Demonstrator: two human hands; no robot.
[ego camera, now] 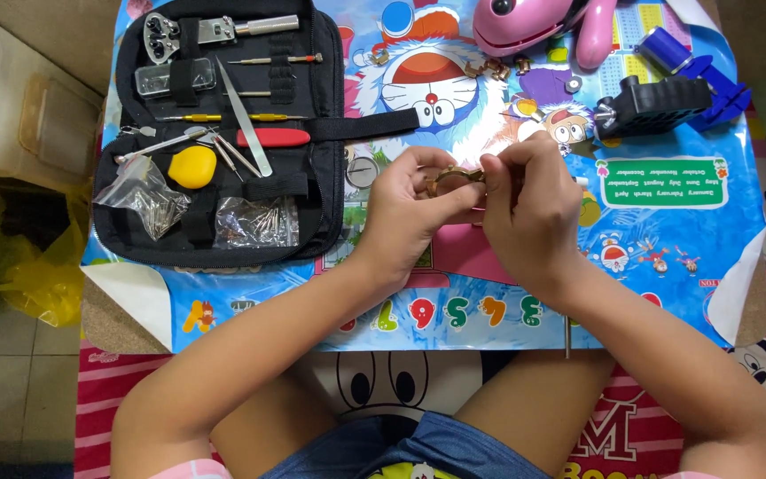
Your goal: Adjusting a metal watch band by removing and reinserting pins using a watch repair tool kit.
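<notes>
Both hands point(480, 208) pinching gold watch piece point(454, 177), open black tool case point(214, 133) holding tweezers point(246, 120), screwdrivers

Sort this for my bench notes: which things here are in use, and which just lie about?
In use:
left hand
right hand
small brass-coloured metal piece pinched between both

Lying about:
open black tool case
red-handled tool
yellow round lump
pink plastic toy
black block holder

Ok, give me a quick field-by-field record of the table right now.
left hand: pinching a small gold-coloured metal piece
right hand: fingertips on the same piece
tool case: open, left of the hands, holding tweezers, screwdrivers, a yellow round tool
black holder: far right, untouched
pink toy: top edge
</notes>
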